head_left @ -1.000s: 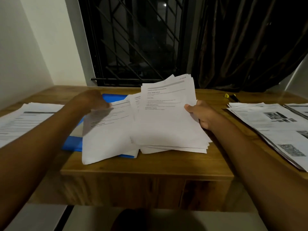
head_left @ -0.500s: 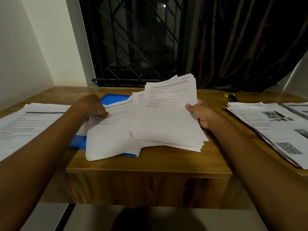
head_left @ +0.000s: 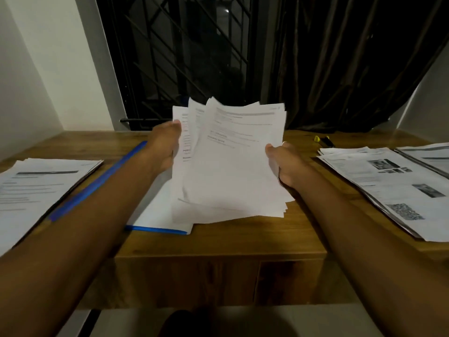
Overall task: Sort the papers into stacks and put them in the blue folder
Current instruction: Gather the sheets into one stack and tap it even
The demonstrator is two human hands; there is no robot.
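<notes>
Wooden bench [head_left: 218, 239]: brown top with a plain front panel, carrying everything below.
blue folder [head_left: 155, 230]: flat on the bench left of centre, under the left forearm; one blue edge shows near, another runs far-left.
loose sheet [head_left: 155, 210]: white, lying on the folder, partly covered by the held papers.
sheaf of papers [head_left: 233, 171]: printed white sheets, fanned and uneven, tilted up toward the camera; its near edge hangs just over the bench and the folder.
left hand [head_left: 165, 144]: grips the sheaf's left edge, thumb up at the front, fingers hidden behind.
right hand [head_left: 286, 164]: pinches the right edge, thumb on the front sheet, fingers behind.
left stack [head_left: 36, 186]: text pages, flat at the bench's left end.
right stack [head_left: 393, 188]: pages with photos, flat at the right end; another pile [head_left: 432, 154] overlaps its far corner.
marker [head_left: 324, 141]: yellow and black, far right of centre.
window grille [head_left: 184, 57]: dark, behind the bench.
curtain [head_left: 352, 57]: dark, to its right.
</notes>
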